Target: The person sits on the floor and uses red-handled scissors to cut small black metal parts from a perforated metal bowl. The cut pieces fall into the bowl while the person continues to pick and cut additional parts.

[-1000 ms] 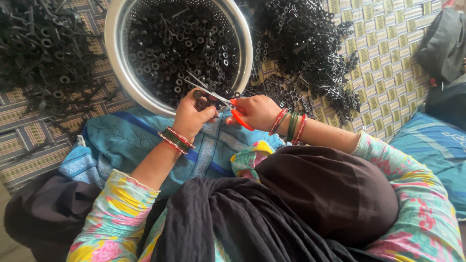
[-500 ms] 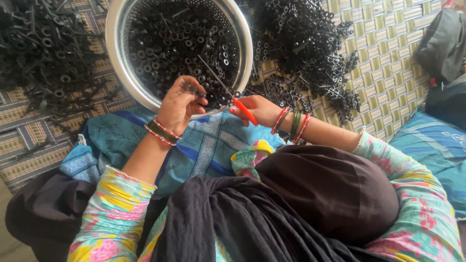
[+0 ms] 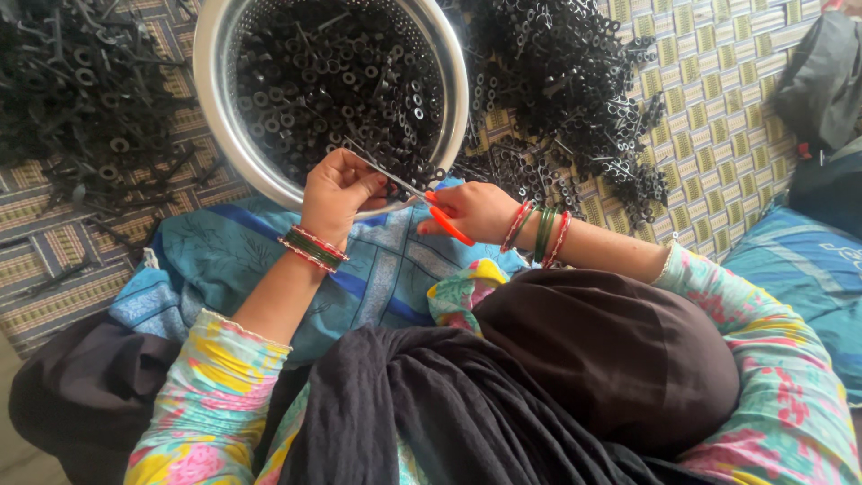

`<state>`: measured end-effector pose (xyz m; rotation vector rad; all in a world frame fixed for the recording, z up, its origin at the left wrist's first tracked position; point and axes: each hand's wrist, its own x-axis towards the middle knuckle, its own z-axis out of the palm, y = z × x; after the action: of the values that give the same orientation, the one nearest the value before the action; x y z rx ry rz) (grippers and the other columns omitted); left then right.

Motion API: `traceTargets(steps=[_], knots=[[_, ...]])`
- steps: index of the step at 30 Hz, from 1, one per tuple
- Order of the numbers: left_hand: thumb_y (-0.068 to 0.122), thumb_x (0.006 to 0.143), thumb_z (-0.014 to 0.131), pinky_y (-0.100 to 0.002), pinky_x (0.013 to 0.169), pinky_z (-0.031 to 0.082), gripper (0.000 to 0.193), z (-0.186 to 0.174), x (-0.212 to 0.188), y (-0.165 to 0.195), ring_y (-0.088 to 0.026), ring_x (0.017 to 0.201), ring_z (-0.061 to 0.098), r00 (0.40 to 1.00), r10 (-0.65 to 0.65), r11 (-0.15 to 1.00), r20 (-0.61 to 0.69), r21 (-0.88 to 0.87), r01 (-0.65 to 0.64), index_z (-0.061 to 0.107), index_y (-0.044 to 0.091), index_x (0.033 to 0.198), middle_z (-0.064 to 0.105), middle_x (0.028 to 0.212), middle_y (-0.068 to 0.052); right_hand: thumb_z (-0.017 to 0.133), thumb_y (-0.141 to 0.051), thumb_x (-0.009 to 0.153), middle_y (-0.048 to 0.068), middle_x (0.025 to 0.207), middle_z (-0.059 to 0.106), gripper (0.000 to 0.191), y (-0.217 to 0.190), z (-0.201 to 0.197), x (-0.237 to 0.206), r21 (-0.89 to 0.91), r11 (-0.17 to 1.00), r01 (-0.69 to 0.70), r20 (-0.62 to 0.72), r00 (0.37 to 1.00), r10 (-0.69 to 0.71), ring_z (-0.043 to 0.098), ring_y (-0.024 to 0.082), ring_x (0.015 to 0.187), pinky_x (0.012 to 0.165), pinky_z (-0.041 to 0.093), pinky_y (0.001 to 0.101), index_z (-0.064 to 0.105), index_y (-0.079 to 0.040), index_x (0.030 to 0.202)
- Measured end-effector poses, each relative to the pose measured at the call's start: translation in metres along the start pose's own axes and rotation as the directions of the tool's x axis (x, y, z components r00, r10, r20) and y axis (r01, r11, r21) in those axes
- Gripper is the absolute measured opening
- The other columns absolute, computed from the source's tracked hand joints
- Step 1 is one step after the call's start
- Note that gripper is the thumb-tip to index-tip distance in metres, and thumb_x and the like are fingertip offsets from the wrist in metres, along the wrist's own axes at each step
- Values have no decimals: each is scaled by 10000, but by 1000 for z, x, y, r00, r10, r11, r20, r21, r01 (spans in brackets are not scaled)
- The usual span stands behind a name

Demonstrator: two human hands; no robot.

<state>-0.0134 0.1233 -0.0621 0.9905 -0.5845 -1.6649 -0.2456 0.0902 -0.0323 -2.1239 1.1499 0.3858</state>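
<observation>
My right hand [image 3: 471, 211] grips orange-handled scissors [image 3: 422, 199], left hand [image 3: 337, 189] pinches a black piece; bowl [image 3: 208, 108] well filled, heaps [image 3: 575, 81] remain uncut.

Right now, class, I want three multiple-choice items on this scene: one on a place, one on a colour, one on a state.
1. Where is the metal bowl?
A. above the hands
B. behind the person
C. on a shelf

2. What colour are the scissors handles?
A. green
B. orange-red
C. white

3. What is the right hand doing?
A. resting empty
B. gripping the scissors
C. lifting the bowl

Answers: 1 A, it lies past the left hand; 2 B, handles show orange-red; 3 B, fingers wrap the handles.
</observation>
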Motion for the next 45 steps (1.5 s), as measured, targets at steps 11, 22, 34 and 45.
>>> traceTargets(steps=[11,22,34,45], knots=[[-25,947,684,-269,713,619,122,1,1,-5,-129,812,736,997,-7,1000,71,-25,8,618,62,1000,751,922,-47,560,-596,941,30,665,689,516,2,-4,0,471,882,-19,111,993,-38,684,147,662,613,516,341,694,-102,1006],[-17,947,690,-272,718,624,129,3,-1,-3,-119,821,726,995,-31,999,100,-37,35,608,59,1011,734,920,-45,625,-557,926,11,686,669,534,14,2,2,453,890,-55,144,990,-12,680,114,609,570,543,312,687,-29,877],[74,946,716,-287,735,620,117,-7,5,22,-160,834,737,989,12,997,150,75,-23,610,70,995,750,927,-69,723,-453,919,-20,489,599,474,2,-9,-2,446,873,-198,58,980,193,511,53,449,459,389,268,668,-84,627],[343,1045,676,-321,708,575,298,-41,13,84,-215,776,686,938,244,967,-247,139,-214,666,83,1191,728,1012,-135,653,-459,956,-23,576,649,457,10,-5,-4,595,781,-190,82,981,176,562,41,540,518,422,250,665,-95,680]])
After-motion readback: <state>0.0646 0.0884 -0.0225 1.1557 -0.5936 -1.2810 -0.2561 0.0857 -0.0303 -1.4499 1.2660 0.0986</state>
